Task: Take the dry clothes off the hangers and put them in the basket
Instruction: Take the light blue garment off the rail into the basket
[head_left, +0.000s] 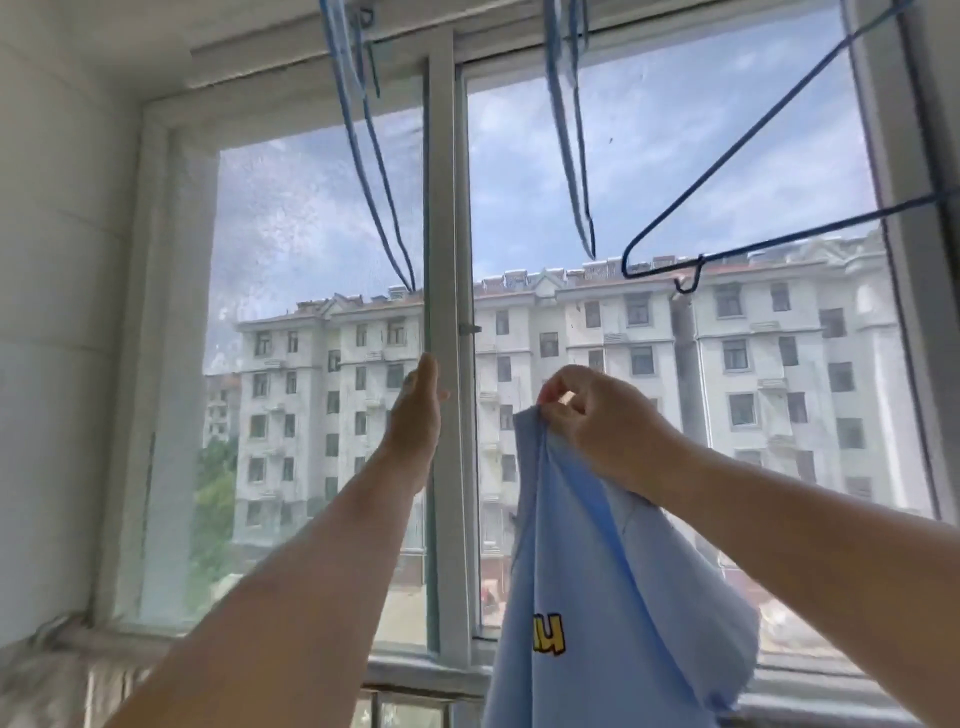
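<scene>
R fingertips (551, 410) pinch the top edge of a light blue T-shirt (587, 597); thumb and forefinger closed on the fabric, other fingers curled behind. R hand (602, 421) is raised in front of the window (332, 218), forearm coming in from lower right. Shirt hangs down from that pinch to the bottom edge of view, folds loose, w/ a yellow, dark-outlined print (548, 635) low on the front; only part of the print shows.

L fingers (427, 370) are straight and together, holding nothing. L hand (415, 410) is seen edge-on, up beside the white centre window frame (448, 291), apart from the shirt; whether it touches the frame, can't tell.

Above the R hand, a dark blue wire hanger (737, 249) is bare and tilted, its small hook pointing down. 2 more blue hangers (363, 156) hang edge-on from up top, one left of the centre frame, one right of it (571, 156), both bare. Thru the glass: pale apartment blocks (623, 364), blue sky w/ cloud.
</scene>
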